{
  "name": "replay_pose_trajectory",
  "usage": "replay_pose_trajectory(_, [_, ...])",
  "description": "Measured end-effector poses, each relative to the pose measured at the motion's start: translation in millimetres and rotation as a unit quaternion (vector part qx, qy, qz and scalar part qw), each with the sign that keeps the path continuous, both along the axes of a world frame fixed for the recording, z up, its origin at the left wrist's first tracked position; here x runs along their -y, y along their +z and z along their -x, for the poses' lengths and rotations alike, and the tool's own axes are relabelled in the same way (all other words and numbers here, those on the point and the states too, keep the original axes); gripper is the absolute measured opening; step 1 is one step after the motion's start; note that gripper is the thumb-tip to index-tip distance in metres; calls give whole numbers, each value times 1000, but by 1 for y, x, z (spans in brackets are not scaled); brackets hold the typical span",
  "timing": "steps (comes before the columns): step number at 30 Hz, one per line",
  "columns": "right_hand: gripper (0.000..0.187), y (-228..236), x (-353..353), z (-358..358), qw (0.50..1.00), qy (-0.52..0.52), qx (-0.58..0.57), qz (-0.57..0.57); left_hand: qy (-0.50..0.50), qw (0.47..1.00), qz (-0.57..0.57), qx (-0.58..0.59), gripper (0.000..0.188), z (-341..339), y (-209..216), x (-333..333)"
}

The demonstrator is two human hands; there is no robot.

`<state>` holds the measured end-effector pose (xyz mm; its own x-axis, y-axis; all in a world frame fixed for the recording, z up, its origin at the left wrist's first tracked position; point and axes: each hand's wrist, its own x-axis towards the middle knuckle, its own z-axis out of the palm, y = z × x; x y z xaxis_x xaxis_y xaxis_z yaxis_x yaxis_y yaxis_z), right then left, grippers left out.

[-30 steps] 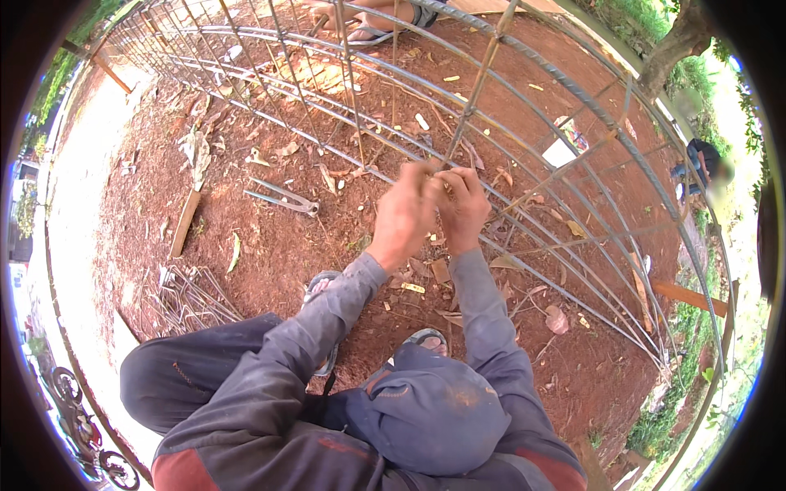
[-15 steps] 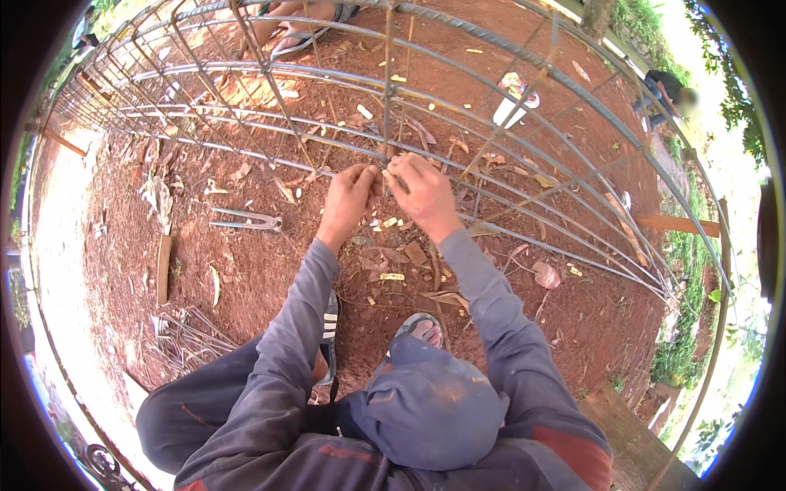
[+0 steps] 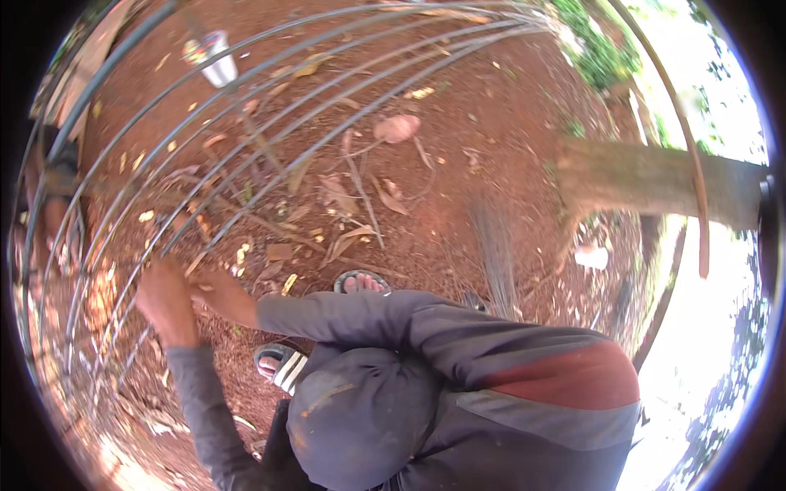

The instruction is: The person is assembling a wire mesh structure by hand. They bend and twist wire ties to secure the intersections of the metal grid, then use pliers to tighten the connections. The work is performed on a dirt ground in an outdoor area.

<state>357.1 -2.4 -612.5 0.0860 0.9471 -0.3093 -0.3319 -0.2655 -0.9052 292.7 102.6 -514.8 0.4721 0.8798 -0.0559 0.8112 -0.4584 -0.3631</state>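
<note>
A cage of steel reinforcing bars (image 3: 97,82) curves across the left and far side, over red soil. My left hand (image 3: 168,301) is up against the cage's near bars, its fingers bent and closed. Right beside it is my right hand (image 3: 226,299), reached across from the right, with fingers curled in toward the left one. Whatever the fingertips pinch is hidden behind the hands and softened by blur.
A white cup (image 3: 219,69) stands on the soil behind the bars. Dry leaves and small yellow pieces litter the ground, with a pinkish leaf (image 3: 396,128) farther out. A tree trunk (image 3: 655,180) rises at right, near a bundle of thin sticks (image 3: 494,254). Another person's legs (image 3: 57,204) show at far left.
The view has swung to the right, so the cage and my hands now appear at the left. Both hands stay close together at the bars. The pincers on the ground have left the view.
</note>
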Motion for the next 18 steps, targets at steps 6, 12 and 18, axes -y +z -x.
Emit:
replay_pose_trajectory(6, [31, -5, 253, -193, 859, -49, 509, 31, -96, 993, 73, -11, 26, 22, 37, -14])
replay_pose_trajectory(12, [31, 49, 410, -321, 587, -225, 688, 363, -147, 984, 91, -52, 29, 10, 51, -19])
replay_pose_trajectory(18, [29, -14, 380, -375, 587, -154, 665, 436, -178, 975, 117, -56, 32, 15, 48, -37])
